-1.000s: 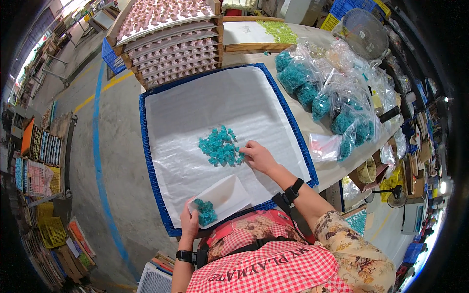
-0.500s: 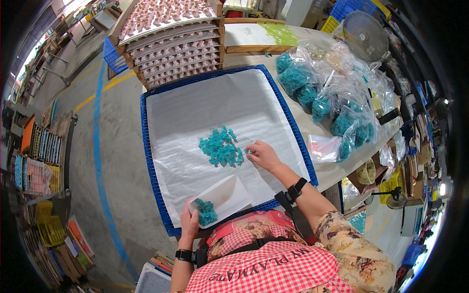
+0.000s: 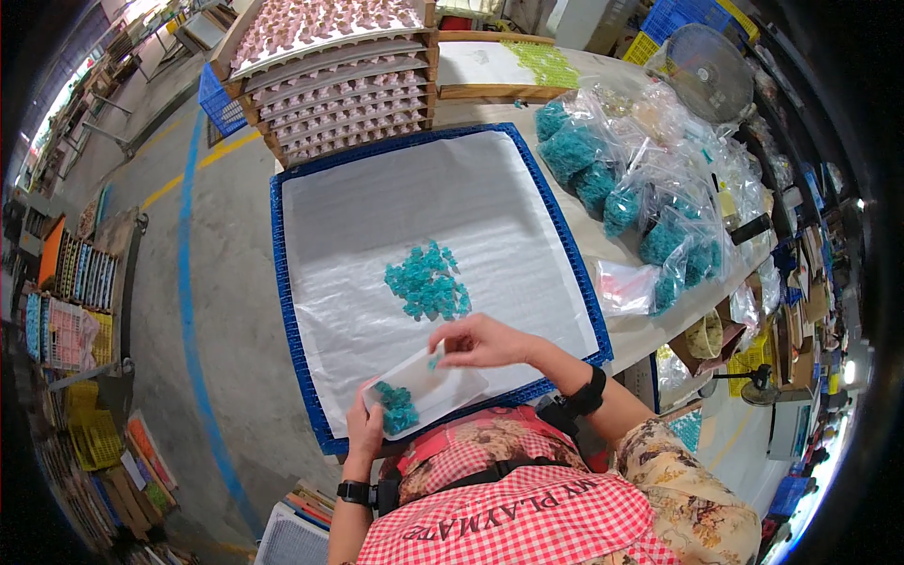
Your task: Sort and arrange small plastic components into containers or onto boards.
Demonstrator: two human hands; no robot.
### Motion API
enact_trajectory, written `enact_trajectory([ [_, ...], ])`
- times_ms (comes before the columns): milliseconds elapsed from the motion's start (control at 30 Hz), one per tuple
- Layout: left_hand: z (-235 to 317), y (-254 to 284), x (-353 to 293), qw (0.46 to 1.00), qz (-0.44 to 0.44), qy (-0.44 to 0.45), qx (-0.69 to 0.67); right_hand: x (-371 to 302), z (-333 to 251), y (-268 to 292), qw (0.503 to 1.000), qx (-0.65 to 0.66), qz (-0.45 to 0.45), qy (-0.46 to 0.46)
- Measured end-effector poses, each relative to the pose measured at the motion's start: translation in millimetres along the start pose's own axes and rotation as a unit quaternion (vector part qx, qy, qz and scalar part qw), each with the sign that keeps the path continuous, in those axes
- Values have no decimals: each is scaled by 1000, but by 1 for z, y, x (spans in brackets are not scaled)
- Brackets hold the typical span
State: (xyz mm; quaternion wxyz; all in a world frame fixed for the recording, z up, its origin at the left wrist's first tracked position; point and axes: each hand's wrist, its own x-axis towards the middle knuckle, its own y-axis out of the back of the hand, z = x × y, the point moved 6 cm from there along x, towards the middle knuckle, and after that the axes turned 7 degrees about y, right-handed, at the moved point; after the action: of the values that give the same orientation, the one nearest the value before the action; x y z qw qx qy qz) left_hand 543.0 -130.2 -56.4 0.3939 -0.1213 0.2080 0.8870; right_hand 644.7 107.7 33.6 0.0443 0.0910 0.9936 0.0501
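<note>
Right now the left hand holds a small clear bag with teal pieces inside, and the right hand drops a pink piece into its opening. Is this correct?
Not quite: the piece in the right hand is teal, not pink, as the head view shows. The rest stands: the left hand holds the small clear bag with teal pieces inside, and the right hand is at its opening.

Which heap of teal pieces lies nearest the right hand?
The loose heap on the white sheet, just beyond the right hand; the others sit in bags.
</note>
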Motion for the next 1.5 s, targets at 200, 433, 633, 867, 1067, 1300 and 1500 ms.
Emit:
enact_trajectory([
  [200,8,-1,0,1000,-2,-14,23,-3,54,49,929,-313,199,-6],
  [433,3,0,-1,1000,2,-6,17,6,85,34,886,-447,122,10],
  [633,0,-1,0,999,12,-32,20,-7,82,56,936,-282,210,-16],
  [867,6,2,0,1000,4,7,18,14,-21,0,995,-77,-67,20],
  [1067,3,0,1,999,8,-9,29,74,21,62,930,-337,103,108],
  [1300,-3,0,-4,999,17,-10,29,122,72,63,855,-512,73,-22],
  [1500,-13,-1,-2,1000,3,27,-7,75,78,50,849,-512,94,86],
])
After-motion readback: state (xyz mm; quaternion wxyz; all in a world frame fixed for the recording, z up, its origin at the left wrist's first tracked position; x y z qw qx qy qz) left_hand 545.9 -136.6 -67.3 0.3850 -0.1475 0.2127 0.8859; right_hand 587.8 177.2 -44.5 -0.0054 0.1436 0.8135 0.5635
